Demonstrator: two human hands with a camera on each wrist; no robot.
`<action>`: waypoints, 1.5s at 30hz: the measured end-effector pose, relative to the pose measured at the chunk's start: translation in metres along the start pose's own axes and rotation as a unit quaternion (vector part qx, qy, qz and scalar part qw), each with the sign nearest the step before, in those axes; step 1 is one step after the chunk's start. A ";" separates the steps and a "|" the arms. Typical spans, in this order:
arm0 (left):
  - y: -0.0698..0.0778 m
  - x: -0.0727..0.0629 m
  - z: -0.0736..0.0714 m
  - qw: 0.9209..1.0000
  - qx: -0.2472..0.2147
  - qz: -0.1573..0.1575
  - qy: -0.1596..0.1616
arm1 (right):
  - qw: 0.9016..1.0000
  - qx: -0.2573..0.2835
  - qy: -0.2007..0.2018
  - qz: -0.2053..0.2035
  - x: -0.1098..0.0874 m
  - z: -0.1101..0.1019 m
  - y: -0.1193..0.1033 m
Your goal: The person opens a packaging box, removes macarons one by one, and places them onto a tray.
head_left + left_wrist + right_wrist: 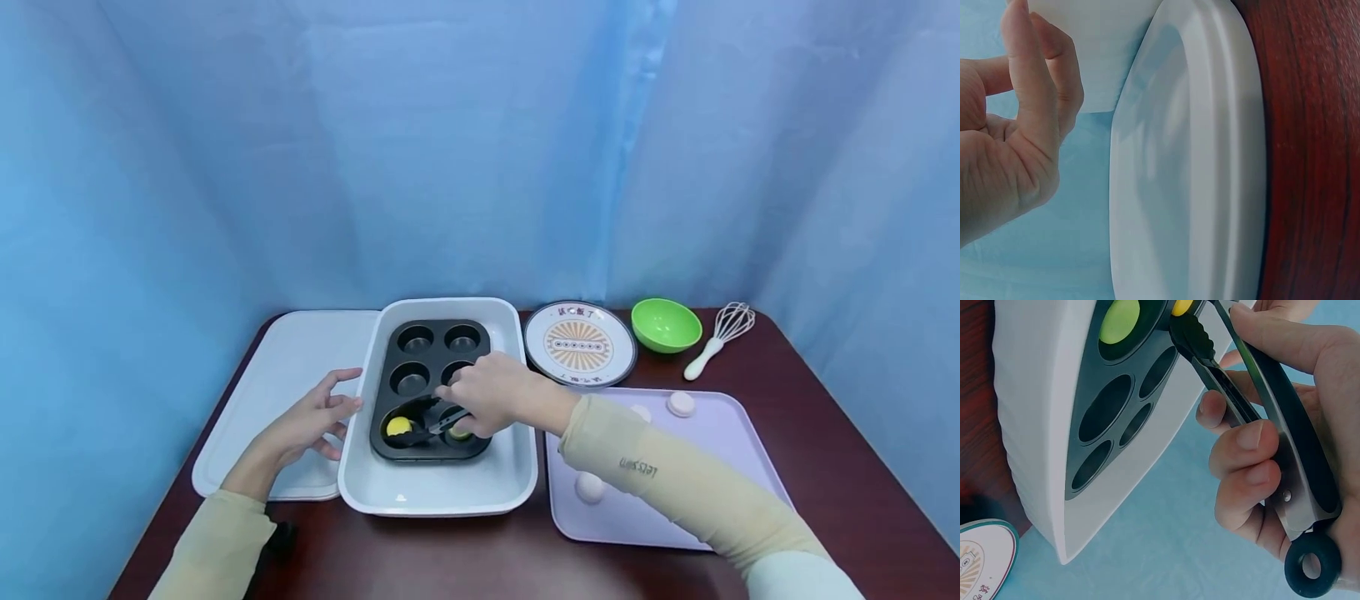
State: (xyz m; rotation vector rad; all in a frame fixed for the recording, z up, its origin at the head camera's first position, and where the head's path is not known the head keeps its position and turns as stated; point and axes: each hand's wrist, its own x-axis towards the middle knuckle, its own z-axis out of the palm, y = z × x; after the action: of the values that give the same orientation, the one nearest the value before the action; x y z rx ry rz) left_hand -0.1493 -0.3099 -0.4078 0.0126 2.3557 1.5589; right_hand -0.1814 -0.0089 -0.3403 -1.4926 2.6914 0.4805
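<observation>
My right hand grips black and steel kitchen tongs by the handles. The tong heads are at a yellow macaron in the front left cup of the dark muffin tin. A green macaron lies in the neighbouring front right cup, partly hidden by my hand in the head view. The muffin tin stands inside a white tub. My left hand is beside the tub's left wall with fingers spread and holds nothing; whether its fingertips touch the wall I cannot tell.
A lilac tray with pale macarons lies on the right, partly under my right forearm. Behind it are a patterned plate, a green bowl and a whisk. A white board or lid lies left of the tub.
</observation>
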 end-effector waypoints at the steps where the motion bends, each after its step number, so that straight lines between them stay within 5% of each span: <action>1: 0.000 0.001 0.000 1.000 0.001 0.000 0.001 | 1.000 0.001 0.001 0.001 0.000 0.000 0.001; 13: 0.000 0.003 -0.002 1.000 0.006 -0.002 0.003 | 1.000 0.017 0.001 -0.003 -0.001 0.000 0.004; 20: 0.002 0.005 0.000 1.000 0.019 -0.007 0.010 | 0.996 0.062 0.053 -0.038 -0.019 -0.006 0.019; 27: 0.003 0.003 0.002 1.000 0.011 -0.011 0.009 | 0.977 0.158 0.125 -0.076 -0.066 -0.006 0.045; 38: -0.001 -0.005 0.000 1.000 0.007 -0.004 0.011 | 0.937 0.154 0.301 -0.085 -0.150 0.033 0.078; 45: -0.001 -0.008 0.000 1.000 0.010 -0.007 0.011 | 0.930 0.219 0.292 -0.046 -0.211 0.050 0.094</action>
State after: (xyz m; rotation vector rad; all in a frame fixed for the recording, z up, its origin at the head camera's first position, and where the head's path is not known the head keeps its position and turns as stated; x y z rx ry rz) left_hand -0.1417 -0.3116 -0.4066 -0.0171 2.3832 1.5382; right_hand -0.1521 0.2259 -0.3281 -1.8062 2.8052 -0.6387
